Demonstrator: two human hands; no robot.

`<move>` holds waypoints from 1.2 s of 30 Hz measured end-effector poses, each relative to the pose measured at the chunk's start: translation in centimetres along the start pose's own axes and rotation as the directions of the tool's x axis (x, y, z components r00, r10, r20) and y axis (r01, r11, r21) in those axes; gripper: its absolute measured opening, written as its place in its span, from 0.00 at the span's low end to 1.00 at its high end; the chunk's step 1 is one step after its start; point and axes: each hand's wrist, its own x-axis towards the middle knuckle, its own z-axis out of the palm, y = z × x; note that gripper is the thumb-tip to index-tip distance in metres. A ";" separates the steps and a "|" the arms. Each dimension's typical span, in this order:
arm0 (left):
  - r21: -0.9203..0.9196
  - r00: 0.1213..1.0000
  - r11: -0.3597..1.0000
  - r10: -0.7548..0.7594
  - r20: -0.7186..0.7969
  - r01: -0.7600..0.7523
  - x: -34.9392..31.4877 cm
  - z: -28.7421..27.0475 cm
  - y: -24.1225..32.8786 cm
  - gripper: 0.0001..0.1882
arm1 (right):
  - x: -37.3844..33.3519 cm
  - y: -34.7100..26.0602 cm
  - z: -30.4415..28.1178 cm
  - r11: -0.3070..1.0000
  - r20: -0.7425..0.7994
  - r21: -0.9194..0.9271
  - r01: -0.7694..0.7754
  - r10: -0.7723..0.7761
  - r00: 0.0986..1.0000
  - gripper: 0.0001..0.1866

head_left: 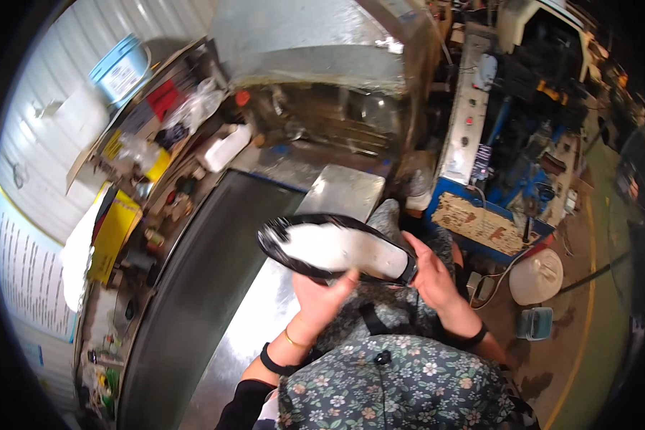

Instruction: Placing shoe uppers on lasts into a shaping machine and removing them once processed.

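A black shoe (337,247) is held in the air before me, its long white, sole-shaped face turned up. Glossy, wrinkled black material wraps around the rim of that face. My left hand (321,295) grips the shoe from below near its middle, thumb on the near edge, the other fingers hidden underneath. At the narrower right end, my right hand (435,278) is closed around the tip, fingers on the far side and the thumb side near the close edge. Beneath the shoe lies a shiny metal surface (258,322).
A dark conveyor belt (186,308) runs along the left. Beyond it stands a cluttered shelf (150,244) with a blue bucket (120,70). A metal hooded machine (315,64) is ahead. At right are a blue-framed machine (491,218) and a white jug (536,277).
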 end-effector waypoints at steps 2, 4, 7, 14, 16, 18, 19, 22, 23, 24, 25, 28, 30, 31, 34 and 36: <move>-0.257 0.979 0.966 0.047 0.199 0.006 0.4 0.7 1.3 0.31 | 0.8 -1.1 0.1 0.937 -0.116 -0.273 0.219 -0.258 0.959 0.30; -0.586 0.835 0.739 0.058 0.547 0.332 1.3 -0.1 0.7 0.37 | 1.4 -1.7 -0.7 0.902 -0.215 -0.253 0.348 -0.404 0.889 0.25; -0.537 0.697 0.444 -0.439 0.567 0.717 2.3 0.4 -2.5 0.31 | 1.9 -2.2 -1.3 0.910 -0.454 -0.237 0.341 -0.414 0.789 0.17; -0.366 0.617 0.497 -0.618 0.488 0.787 4.0 7.4 -5.3 0.25 | 2.9 -6.0 2.7 0.478 0.075 -0.757 0.445 -0.613 0.786 0.15; -0.292 0.655 0.616 -0.516 0.552 0.732 4.7 7.0 -4.5 0.25 | 1.9 -6.8 3.1 0.331 0.222 -0.780 0.531 -0.647 0.730 0.17; -0.273 0.577 0.555 -0.501 0.645 0.786 5.3 6.8 -4.2 0.21 | 1.0 -6.6 2.9 0.169 0.376 -0.773 0.612 -0.654 0.656 0.19; -0.291 0.514 0.467 -0.474 0.715 0.835 5.5 6.8 -4.3 0.19 | 0.6 -6.2 2.6 0.134 0.412 -0.784 0.606 -0.618 0.670 0.19; -0.227 0.499 0.464 -0.631 0.593 0.856 5.2 7.7 -5.6 0.16 | 2.0 -4.5 1.2 0.295 0.290 -0.790 0.538 -0.593 0.751 0.18; -0.238 0.488 0.432 -0.682 0.545 0.870 4.9 7.9 -6.3 0.16 | 2.9 -4.0 0.7 0.375 0.299 -0.771 0.515 -0.501 0.812 0.17; -0.244 0.461 0.393 -0.704 0.540 0.887 4.7 7.8 -7.1 0.17 | 3.7 -3.4 0.3 0.445 0.311 -0.744 0.498 -0.430 0.848 0.17; -0.218 0.442 0.390 -0.706 0.553 0.895 4.6 7.9 -8.0 0.17 | 4.7 -2.8 0.2 0.463 0.283 -0.743 0.483 -0.437 0.854 0.14; -0.134 0.868 0.905 -0.333 0.368 0.403 3.5 7.1 -10.5 0.21 | 5.4 0.5 2.1 0.847 -0.076 -0.514 0.136 -0.203 0.976 0.20; 0.219 0.889 0.969 -0.198 0.413 0.114 3.8 6.1 -12.2 0.25 | 3.7 3.5 3.9 0.840 -0.225 -0.529 0.115 -0.270 0.936 0.19; 0.340 0.831 0.909 -0.374 0.412 0.240 3.8 5.8 -12.9 0.25 | 3.0 4.6 4.1 0.780 -0.297 -0.624 -0.049 -0.178 0.938 0.16; 0.171 0.778 0.909 -0.414 0.472 0.380 5.5 5.7 -15.0 0.25 | 3.5 6.9 1.4 0.770 -0.273 -0.622 -0.140 -0.045 0.961 0.10; -0.096 0.702 0.770 -0.513 0.494 0.630 6.2 5.7 -15.6 0.24 | 5.1 7.3 -1.1 0.822 -0.177 -0.569 -0.011 -0.109 0.978 0.10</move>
